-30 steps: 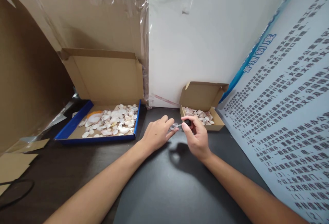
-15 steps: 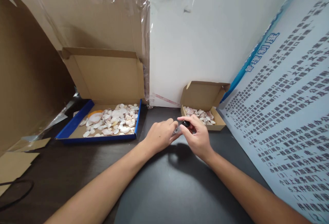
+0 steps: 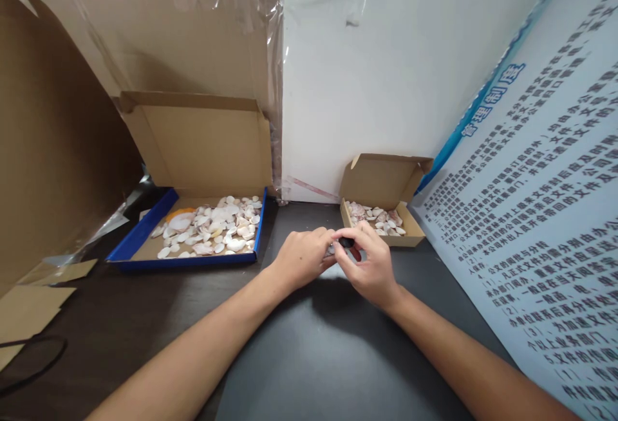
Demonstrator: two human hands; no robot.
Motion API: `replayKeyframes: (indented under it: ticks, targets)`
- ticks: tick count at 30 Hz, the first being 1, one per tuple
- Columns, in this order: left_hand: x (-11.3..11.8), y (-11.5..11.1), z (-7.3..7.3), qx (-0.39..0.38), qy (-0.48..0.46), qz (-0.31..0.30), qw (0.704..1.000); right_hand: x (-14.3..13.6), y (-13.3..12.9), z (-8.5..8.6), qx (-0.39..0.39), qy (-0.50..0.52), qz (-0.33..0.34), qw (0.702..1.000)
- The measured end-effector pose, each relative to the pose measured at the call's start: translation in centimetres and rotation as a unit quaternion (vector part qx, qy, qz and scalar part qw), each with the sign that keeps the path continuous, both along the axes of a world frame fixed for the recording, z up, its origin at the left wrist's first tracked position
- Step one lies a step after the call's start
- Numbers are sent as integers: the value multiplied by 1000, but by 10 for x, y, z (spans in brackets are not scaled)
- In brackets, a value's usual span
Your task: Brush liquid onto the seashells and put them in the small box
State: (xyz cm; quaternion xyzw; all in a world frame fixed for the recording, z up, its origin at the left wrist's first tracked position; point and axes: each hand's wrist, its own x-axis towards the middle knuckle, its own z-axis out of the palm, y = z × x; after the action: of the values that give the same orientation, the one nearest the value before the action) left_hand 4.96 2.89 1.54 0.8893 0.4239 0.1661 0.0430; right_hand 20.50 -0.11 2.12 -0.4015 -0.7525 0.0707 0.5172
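Just above the dark grey mat (image 3: 309, 356), my two hands meet at the centre. My left hand (image 3: 304, 255) is closed round a small greyish piece (image 3: 331, 249), mostly hidden by the fingers. My right hand (image 3: 369, 263) pinches a small black object (image 3: 346, 241) between thumb and index finger, right beside that piece. Something dark red (image 3: 356, 253) shows below the right index finger; I cannot make out what it is. Behind the right hand stands a small open cardboard box (image 3: 411, 241) with shells (image 3: 386, 220) in it.
A larger open blue-edged box (image 3: 183, 265) of pale shells stands at the left. Cardboard scraps (image 3: 36, 311) and a black cable (image 3: 48, 366) lie at the far left. A printed panel (image 3: 541, 215) leans along the right; a white board (image 3: 347, 86) rises behind.
My right hand has turned slightly and its thumb and index finger have closed in on the black object, which now lies flatter. A dark red patch shows beneath. My left hand is nearly still.
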Motion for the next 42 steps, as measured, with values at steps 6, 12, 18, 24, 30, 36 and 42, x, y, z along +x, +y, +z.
replayKeyframes:
  ticks: [6,12,18,24,30,36,42]
  targets:
    - [-3,4,-3,17,-1,35,999,2,3,-3,7,-8,-2,1000]
    - [-3,5,-2,42,-1,56,998,1,4,-10,-37,55,-16,998]
    - [-3,4,-2,66,-8,53,996,2,5,-12,-81,97,-21,992]
    - [-1,3,-4,94,3,58,994,4,9,-15,-131,146,-8,981]
    - [-1,3,-3,104,14,50,993,7,14,-19,-159,171,4,972]
    - [0,2,-2,105,20,40,993,8,13,-11,-129,105,-21,986]
    - [0,2,-2,89,16,34,995,9,8,-1,-14,-1,-12,1000]
